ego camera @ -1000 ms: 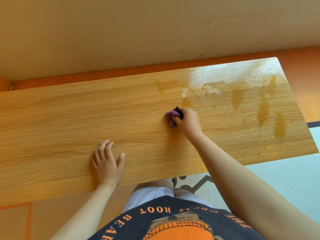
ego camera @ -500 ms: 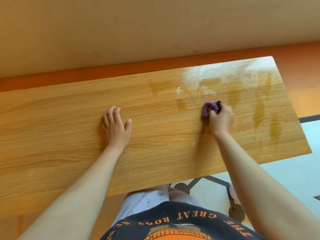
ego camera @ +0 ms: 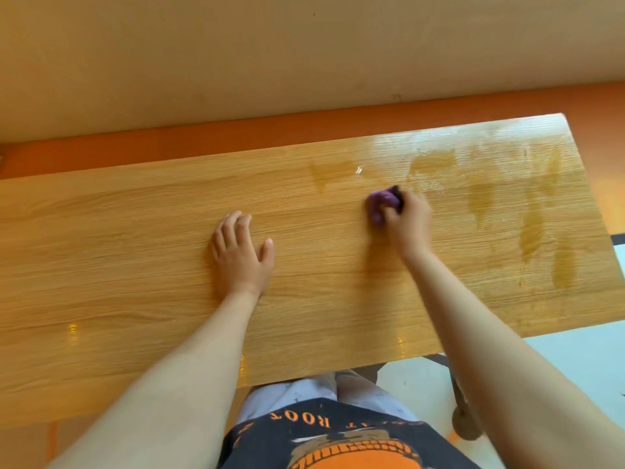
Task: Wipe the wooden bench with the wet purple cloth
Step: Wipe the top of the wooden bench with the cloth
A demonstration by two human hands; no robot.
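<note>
right hand (ego camera: 409, 221): curled round cloth (ego camera: 380, 204), pressing it on bench (ego camera: 135, 248), right of middle | left hand (ego camera: 240, 255): flat on bench middle, fingers together, thumb apart | wet streaks (ego camera: 480, 201): bench right end

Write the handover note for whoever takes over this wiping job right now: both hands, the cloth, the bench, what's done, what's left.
Right hand: grips the bunched purple cloth, pressing it on the wooden bench right of centre.
Left hand: flat on the bench near the middle, fingers straight, holding nothing.
Done: the right end shows wet streaks and sheen.
Left: the stretch left of the cloth looks dry, apparently unwiped; work leftward.
</note>
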